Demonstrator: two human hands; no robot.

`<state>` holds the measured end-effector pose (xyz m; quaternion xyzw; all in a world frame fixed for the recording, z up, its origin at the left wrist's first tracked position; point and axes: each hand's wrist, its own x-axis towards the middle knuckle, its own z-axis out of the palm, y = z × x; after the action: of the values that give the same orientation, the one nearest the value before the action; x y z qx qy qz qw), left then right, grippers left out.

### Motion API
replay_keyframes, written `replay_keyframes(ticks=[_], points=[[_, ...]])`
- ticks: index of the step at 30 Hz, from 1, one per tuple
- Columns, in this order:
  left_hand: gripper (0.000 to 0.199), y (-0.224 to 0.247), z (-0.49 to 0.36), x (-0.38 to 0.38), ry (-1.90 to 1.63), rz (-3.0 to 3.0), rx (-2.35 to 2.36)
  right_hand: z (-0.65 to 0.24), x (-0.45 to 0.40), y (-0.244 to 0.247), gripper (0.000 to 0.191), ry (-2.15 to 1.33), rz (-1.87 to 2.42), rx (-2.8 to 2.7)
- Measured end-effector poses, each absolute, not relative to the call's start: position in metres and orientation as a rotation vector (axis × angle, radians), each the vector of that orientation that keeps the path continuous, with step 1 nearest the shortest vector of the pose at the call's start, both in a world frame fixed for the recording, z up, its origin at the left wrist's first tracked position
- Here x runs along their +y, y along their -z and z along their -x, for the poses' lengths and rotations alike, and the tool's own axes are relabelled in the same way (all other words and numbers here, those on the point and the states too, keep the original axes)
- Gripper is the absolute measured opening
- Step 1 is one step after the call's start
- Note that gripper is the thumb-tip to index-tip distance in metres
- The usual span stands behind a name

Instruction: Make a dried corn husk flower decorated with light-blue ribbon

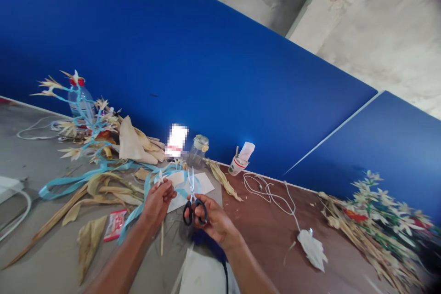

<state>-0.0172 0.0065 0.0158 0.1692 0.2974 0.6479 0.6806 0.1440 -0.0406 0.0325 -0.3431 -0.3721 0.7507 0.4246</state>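
My right hand (212, 218) grips a pair of scissors (192, 188) by its black handles, with the blades pointing up and slightly apart. Just left of it, my left hand (160, 200) is closed around the base of a small pale flower (161, 177) with pointed petals. A thin stalk (162, 239) shows below that hand. Behind both hands lie white sheets of paper (205, 183) and a loop of light blue ribbon (74, 183). The scissor blades and the flower are apart.
Dried husks (106, 193) and a red packet (115, 225) lie at left. Husk flowers on blue stems (93, 119) stand before a plastic bottle (81, 101). A jar (199, 149), a cup (237, 165), a white cable (272, 197) and a flower bunch (382, 206) line the blue partition (241, 78).
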Motion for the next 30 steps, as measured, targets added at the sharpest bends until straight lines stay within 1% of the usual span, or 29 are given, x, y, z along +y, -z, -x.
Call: replay_keyframes(ticks=[6, 10, 19, 25, 30], points=[[0.033, -0.018, 0.017, 0.004, -1.472, -0.366, 0.661, -0.145, -0.052, -0.028, 0.056, -1.803, 0.897, -0.947], [0.030, -0.021, 0.018, 0.003, -1.491, -0.356, 0.639, -0.146, -0.055, -0.020, 0.058, -1.707, 0.982, -0.899], [0.024, -0.008, 0.010, 0.003, -1.388, -0.513, 0.790, -0.138, -0.057, -0.015, 0.066, -1.555, 1.042, -1.225], [0.027, -0.009, 0.002, -0.002, -1.323, -0.585, 0.832, -0.134, -0.058, -0.016, 0.066, -1.542, 1.037, -1.238], [0.024, -0.008, 0.000, -0.003, -1.304, -0.612, 0.836, -0.130, -0.058, -0.014, 0.063, -1.528, 1.025, -1.270]])
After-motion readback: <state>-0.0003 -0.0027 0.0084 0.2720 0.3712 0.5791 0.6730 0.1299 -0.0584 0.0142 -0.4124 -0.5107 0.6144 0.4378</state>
